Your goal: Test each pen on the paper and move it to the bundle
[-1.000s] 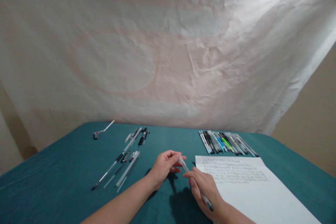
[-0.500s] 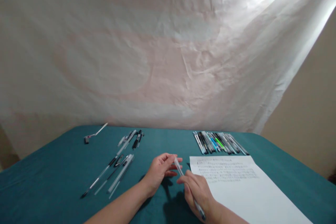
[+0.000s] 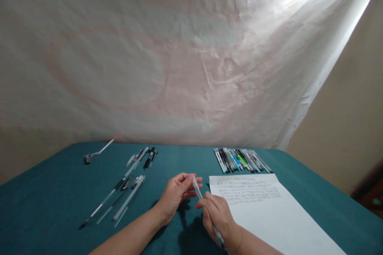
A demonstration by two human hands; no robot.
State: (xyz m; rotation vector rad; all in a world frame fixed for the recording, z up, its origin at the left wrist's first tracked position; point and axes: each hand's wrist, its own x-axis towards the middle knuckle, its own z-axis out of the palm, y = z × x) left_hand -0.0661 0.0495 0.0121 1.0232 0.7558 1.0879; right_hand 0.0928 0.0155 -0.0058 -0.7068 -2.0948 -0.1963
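A clear pen (image 3: 197, 188) with a dark lower end slants between my two hands over the green cloth. My left hand (image 3: 177, 192) pinches its upper end between thumb and fingertips, the other fingers stretched out. Wrapped round the lower part of the barrel is my right hand (image 3: 218, 216); the dark end sticks out beneath it. Just right of that hand lies a white sheet of paper (image 3: 269, 217) with lines of handwriting across its top. Left of my left hand, clear pen tubes and refills (image 3: 129, 199) lie spread on the cloth.
Behind the paper a row of pens (image 3: 241, 160) lies side by side, mostly black and clear, with blue and green ones. Smaller pen parts (image 3: 151, 158) lie at the back left. A thin white stick with a dark block (image 3: 87, 160) sits further left. A pale sheet (image 3: 167, 55) hangs behind the table.
The whole scene has shifted slightly left in view as the camera turned right. Both hands keep the same hold on the pen.
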